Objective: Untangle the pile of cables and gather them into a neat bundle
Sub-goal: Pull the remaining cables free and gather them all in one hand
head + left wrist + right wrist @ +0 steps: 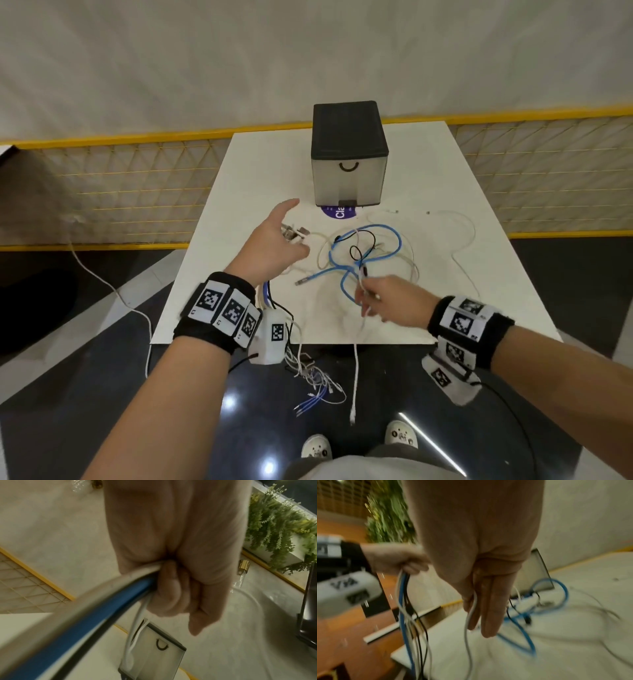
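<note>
Fingers point(173, 592) of the left hand point(274, 245) curl round a gathered sheaf point(96, 609) of white, blue and black cables whose tails hang off the table's near edge towards the floor. The right hand point(394, 301) pinches one white cable point(471, 615) between thumb and fingers, the other fingers hanging fairly straight; motion blur leaves the exact pinch hard to read.

That white cable runs out of the tangle point(366, 253), which lies mid-table just beyond both hands: a blue cable point(397, 240) looped over a thin black one point(359, 246), with pale strands threaded through and a long white one point(462, 240) trailing off to the right.

Judging by this, the sorting is midway: several cables are collected, and one is being teased free. Next, I'd say, the white cable needs drawing clear of the blue loops without dragging the knot along, then passing to the left hand's sheaf.

Behind the tangle stands a small drawer box point(349, 161) on the white table point(253, 164).
</note>
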